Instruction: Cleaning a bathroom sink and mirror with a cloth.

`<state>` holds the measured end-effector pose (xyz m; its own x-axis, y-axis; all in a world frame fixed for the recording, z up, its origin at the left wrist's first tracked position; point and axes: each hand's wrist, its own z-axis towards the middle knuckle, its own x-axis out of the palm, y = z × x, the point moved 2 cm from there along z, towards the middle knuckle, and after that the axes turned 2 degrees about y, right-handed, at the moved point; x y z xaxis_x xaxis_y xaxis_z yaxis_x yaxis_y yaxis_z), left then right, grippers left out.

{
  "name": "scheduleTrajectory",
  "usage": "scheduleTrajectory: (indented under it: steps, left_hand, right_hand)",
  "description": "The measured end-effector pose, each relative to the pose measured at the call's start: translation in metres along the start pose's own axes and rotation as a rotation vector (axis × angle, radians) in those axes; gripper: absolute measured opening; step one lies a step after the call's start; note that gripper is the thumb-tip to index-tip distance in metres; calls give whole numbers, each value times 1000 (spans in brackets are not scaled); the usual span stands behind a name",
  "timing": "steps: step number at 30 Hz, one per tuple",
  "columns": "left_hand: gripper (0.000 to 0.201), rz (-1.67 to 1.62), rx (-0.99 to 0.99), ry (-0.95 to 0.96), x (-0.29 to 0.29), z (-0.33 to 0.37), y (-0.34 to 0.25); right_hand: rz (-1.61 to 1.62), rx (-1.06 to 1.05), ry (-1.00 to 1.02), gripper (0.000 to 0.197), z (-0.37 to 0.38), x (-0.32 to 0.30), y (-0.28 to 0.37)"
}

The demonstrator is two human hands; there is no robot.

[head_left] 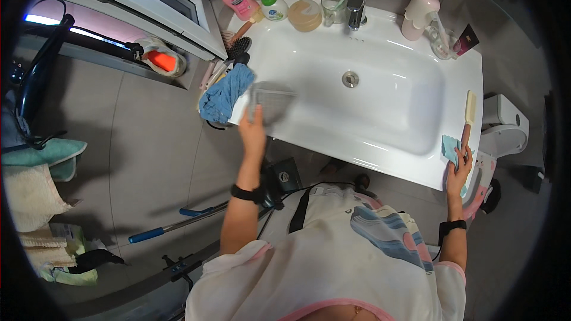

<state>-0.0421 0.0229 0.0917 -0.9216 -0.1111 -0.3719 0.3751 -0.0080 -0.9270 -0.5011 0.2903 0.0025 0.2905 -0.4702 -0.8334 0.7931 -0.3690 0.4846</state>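
Comb (470, 109) just beyond your nearer right hand (460, 171), long axis pointing away!
Right grip unclear; left hand (253, 132) grips grey mesh (276, 102).

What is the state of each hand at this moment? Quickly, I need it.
Left hand: closed on a grey mesh item.
Right hand: at a light-blue cloth and a long-handled tool; whether it grips either cannot be told.

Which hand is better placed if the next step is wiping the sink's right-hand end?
The right hand, probably: it is at that end of the sink, touching a light blue cloth. The left hand is over by the opposite end, holding a grey mesh item.
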Motion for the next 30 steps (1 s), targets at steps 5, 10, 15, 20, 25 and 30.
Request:
scheduleTrajectory:
  steps: [5, 10, 15, 20, 25, 30]
  left_hand:
    - [42, 1026, 407, 45, -53, 36, 95]
    - [44, 800, 407, 159, 28, -17, 100]
    - [33, 231, 372, 746, 150, -116, 29]
    - [35, -133, -184, 1015, 133, -85, 8]
    - [29, -268, -242, 391, 36, -29, -9]
    - [38, 363, 139, 444, 43, -36, 37]
  right_hand:
    - [8, -24, 3, 44, 5, 3, 2]
    - [-8, -12, 3, 40, 3, 6, -3]
    - [34, 31, 2, 41, 4, 4, -7]
    - [135, -18, 20, 36, -2, 1, -9]
    - [-164, -19, 123, 41, 9, -11, 28]
    - [-311, 70, 182, 55, 1, -20, 46]
